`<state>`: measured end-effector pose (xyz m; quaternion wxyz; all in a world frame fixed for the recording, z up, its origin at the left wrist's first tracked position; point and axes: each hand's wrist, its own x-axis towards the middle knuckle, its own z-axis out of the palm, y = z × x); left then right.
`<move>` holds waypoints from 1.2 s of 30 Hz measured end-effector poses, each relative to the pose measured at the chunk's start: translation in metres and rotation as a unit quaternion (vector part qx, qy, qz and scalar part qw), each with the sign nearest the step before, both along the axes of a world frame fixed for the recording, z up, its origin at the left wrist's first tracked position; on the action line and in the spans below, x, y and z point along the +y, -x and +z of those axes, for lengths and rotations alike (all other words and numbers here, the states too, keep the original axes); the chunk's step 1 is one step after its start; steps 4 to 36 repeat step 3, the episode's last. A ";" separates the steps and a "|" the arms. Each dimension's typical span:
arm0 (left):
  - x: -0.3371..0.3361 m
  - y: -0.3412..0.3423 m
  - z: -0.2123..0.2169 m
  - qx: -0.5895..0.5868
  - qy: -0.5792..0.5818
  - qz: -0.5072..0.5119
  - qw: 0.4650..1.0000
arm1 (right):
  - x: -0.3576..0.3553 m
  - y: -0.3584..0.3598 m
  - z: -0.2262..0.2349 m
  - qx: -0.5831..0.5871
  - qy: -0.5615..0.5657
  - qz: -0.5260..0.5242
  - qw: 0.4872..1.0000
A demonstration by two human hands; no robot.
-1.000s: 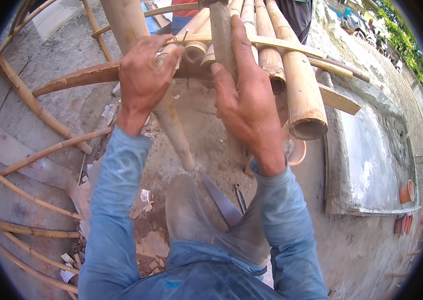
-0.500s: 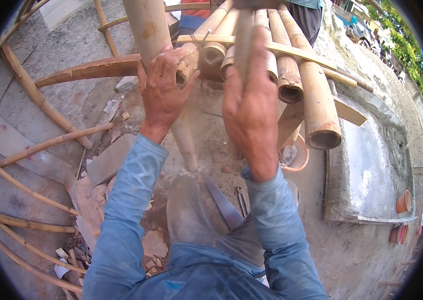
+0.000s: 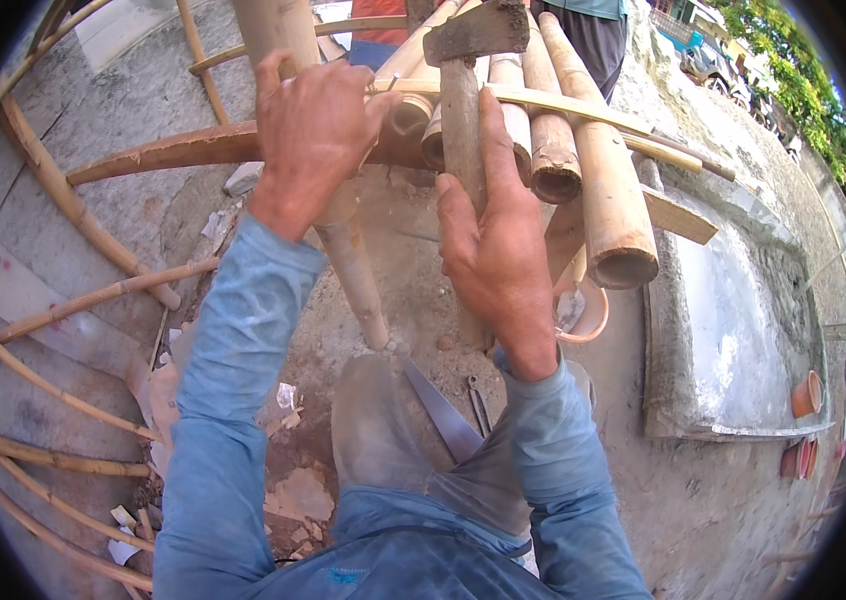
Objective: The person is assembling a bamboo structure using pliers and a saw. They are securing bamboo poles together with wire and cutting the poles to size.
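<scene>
My right hand (image 3: 503, 255) is wrapped round the wooden handle of a hatchet (image 3: 462, 120), its index finger stretched along the handle. The dark metal head is raised over a row of bamboo poles (image 3: 628, 200). Across the poles lies a thin bamboo strip (image 3: 553, 98), with a nail (image 3: 394, 80) standing up near its left end. My left hand (image 3: 318, 135) is closed over the end of the leftmost pole, beside a thick upright bamboo post (image 3: 276, 25). The fingers' undersides and that pole's end are hidden.
A handsaw (image 3: 441, 408) and a plier-like tool (image 3: 480, 405) lie on the ground near my knees. An orange-rimmed bucket (image 3: 595, 312) stands beneath the poles. Curved bamboo rods (image 3: 73, 295) spread at the left. Another person's dark trousers (image 3: 598, 45) show behind the poles.
The hatchet, blurred before, now shows clearly in my right hand, with its head higher in the view. My left hand has shifted up and slightly left, covering the pole end that showed earlier.
</scene>
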<state>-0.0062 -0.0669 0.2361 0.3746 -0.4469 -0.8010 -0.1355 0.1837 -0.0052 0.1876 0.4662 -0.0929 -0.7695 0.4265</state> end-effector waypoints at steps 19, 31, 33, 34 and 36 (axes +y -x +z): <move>0.012 0.006 0.011 -0.034 0.066 0.065 0.995 | 0.000 0.007 -0.006 0.001 -0.019 0.007 1.000; 0.012 0.006 0.011 -0.034 0.066 0.065 0.995 | 0.000 0.007 -0.006 0.001 -0.019 0.007 1.000; 0.012 0.006 0.011 -0.034 0.066 0.065 0.995 | 0.000 0.007 -0.006 0.001 -0.019 0.007 1.000; 0.012 0.006 0.011 -0.034 0.066 0.065 0.995 | 0.000 0.007 -0.006 0.001 -0.019 0.007 1.000; 0.012 0.006 0.011 -0.034 0.066 0.065 0.995 | 0.000 0.007 -0.006 0.001 -0.019 0.007 1.000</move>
